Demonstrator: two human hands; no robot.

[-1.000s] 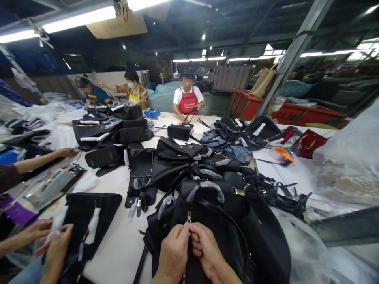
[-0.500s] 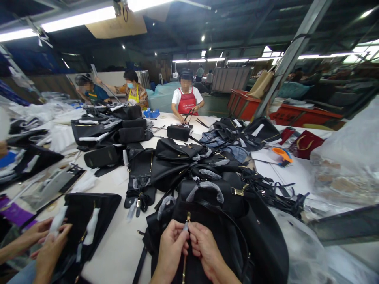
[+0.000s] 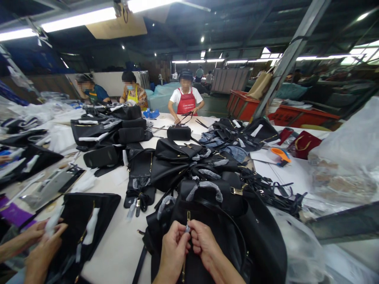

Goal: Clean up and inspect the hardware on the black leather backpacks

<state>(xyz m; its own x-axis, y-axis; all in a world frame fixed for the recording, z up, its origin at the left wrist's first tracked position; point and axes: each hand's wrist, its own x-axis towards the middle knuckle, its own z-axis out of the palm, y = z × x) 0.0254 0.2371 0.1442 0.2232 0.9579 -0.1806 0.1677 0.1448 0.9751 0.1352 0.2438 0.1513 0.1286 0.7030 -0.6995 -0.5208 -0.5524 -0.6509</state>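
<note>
A black bag [image 3: 214,216] lies in front of me with its gold zipper running down the middle. Its zipper pull [image 3: 187,228] seems wrapped in clear plastic, and a gold metal loop shows just above it. My left hand [image 3: 174,247] pinches the wrapped pull between thumb and fingers. From the other side, my right hand [image 3: 205,241] has its fingertips closed at the top of the same pull. Fingers partly hide the wrapping. Above my hands arches a bag handle [image 3: 205,187] covered in clear plastic.
Black bags [image 3: 174,165] pile up beyond mine, with loose straps [image 3: 278,189] to the right. At left, a co-worker's hands [image 3: 44,240] hold a white-wrapped handle on another bag. An orange tape roll [image 3: 280,154] and plastic sheeting [image 3: 343,157] are at right. Another person [image 3: 186,98] works opposite.
My fingers have shifted slightly around the wrapped pull, and the metal loop above it stands more exposed. Across the table, the person in the yellow apron has drawn in an outstretched arm.
</note>
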